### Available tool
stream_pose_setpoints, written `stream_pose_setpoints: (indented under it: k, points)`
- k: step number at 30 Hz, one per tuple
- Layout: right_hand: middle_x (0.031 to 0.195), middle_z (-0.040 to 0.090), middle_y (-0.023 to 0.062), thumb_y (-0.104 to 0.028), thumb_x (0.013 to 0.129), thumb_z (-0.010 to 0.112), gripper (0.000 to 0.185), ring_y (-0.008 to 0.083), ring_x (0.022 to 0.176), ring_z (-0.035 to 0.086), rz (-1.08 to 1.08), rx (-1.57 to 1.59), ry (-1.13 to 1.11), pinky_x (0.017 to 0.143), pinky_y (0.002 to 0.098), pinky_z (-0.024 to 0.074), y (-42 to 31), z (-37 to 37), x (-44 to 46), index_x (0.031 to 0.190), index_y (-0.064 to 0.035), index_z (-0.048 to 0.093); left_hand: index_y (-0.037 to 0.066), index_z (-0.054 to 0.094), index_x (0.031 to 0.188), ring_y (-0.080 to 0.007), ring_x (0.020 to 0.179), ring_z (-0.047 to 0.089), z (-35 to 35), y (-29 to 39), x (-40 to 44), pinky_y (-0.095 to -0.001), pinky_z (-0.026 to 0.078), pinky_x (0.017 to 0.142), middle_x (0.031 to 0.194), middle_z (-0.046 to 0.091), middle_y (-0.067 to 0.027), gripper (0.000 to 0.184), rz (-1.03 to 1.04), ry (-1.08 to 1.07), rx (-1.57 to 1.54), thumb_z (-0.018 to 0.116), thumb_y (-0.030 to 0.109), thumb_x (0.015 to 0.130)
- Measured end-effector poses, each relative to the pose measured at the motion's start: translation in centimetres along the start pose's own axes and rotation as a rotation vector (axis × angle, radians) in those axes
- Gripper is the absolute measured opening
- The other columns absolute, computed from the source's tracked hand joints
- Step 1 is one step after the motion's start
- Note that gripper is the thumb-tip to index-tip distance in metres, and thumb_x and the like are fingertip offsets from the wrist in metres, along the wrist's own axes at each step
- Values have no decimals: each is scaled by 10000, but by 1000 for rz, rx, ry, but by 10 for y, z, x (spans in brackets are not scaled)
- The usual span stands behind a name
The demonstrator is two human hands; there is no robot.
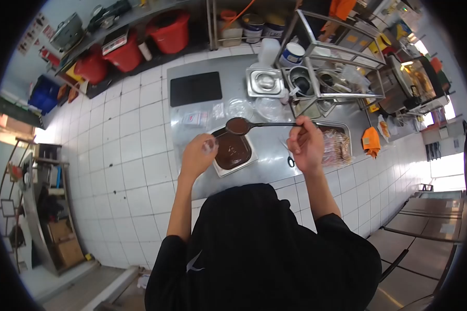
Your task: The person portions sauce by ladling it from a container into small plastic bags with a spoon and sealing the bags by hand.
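My right hand (307,145) is closed round the end of a long black ladle (275,124). The ladle's bowl is filled with dark brown sauce and hangs over the far edge of a metal pan (235,170). That pan holds more of the same glossy, chocolate-like sauce (234,151). At the pan's left side, my left hand (196,155) grips a small clear plastic cup (209,145), partly hidden by the fingers. Right of my right hand lies a metal tray (349,140) of plastic-wrapped items, and black-handled scissors (290,161) rest nearby.
On the steel table (192,179) are a black mat (195,88), clear round plastic lids or containers (238,108) and a small packet (195,118). A metal rack (342,96) stands at the back right, beside metal pans (265,82). Red bins (167,32) line the far wall.
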State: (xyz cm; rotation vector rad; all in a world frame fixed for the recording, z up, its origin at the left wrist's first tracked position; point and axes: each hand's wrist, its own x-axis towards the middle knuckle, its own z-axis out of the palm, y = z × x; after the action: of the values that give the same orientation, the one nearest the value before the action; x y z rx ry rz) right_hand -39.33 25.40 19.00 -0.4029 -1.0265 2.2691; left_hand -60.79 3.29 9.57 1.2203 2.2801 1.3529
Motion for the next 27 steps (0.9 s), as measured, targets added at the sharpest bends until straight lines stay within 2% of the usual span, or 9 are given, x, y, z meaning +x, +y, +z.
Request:
stream_pose_setpoints:
  k: [2, 5, 11, 14, 17, 20, 24, 27]
  points:
    - [705, 666, 102, -296, 1093, 426, 285, 110, 436, 394, -10, 15, -32, 430, 258, 299, -2, 2, 3, 1042, -66, 587, 51, 664, 990, -251, 804, 646, -1, 13, 8, -359, 519, 754, 933, 679, -97, 200, -89, -67, 13, 750, 130, 828]
    - [702, 665, 104, -284, 1096, 417, 283, 109, 426, 383, -10, 28, -25, 424, 252, 294, -1, 2, 3, 1045, -57, 579, 65, 662, 1020, -247, 814, 644, 6, 15, 10, -358, 519, 757, 934, 666, -92, 232, -28, -90, 129, 747, 138, 817]
    - [709, 670, 104, -285, 1096, 422, 283, 107, 425, 392, -27, 23, -24, 422, 251, 295, -5, 6, 4, 1053, -62, 591, 80, 671, 1013, -292, 841, 636, 22, 34, 21, -393, 521, 747, 902, 628, -94, 243, -23, -62, 7, 742, 185, 806]
    - [714, 673, 108, -283, 1097, 420, 282, 108, 424, 392, -31, 27, -37, 422, 252, 298, -6, 8, 2, 1053, -63, 591, 69, 679, 1047, -216, 779, 618, 39, 35, 25, -326, 505, 701, 889, 617, -74, 259, -51, 1, -261, 765, 143, 814]
    - [717, 675, 114, -285, 1100, 414, 283, 110, 423, 392, -38, 45, -61, 424, 252, 301, -8, 13, 2, 1057, -66, 588, 52, 685, 1090, -120, 759, 578, 49, 49, 28, -269, 469, 670, 929, 635, -34, 275, 71, 144, -430, 769, 72, 830]
    - [716, 676, 122, -291, 1104, 406, 290, 110, 424, 393, -48, 46, -79, 424, 253, 306, -9, 16, -1, 1066, -66, 584, 41, 684, 1121, -77, 794, 570, 48, 63, 29, -249, 457, 679, 991, 664, -4, 288, 50, 145, -596, 756, 24, 843]
    - [720, 645, 100, -306, 1120, 340, 309, 117, 410, 352, -93, -36, -106, 420, 255, 292, -13, 21, -3, 1056, -93, 554, 42, 680, 1131, -73, 849, 595, 47, 65, 30, -250, 488, 742, 990, 674, 4, 291, 21, 119, -614, 756, 16, 851]
    - [713, 676, 141, -294, 1111, 392, 308, 110, 429, 396, -144, -13, -119, 423, 255, 313, -15, 25, -5, 1067, -56, 583, 42, 676, 1142, -73, 876, 607, 43, 73, 30, -251, 500, 776, 992, 685, -6, 300, 6, 128, -638, 759, 18, 855]
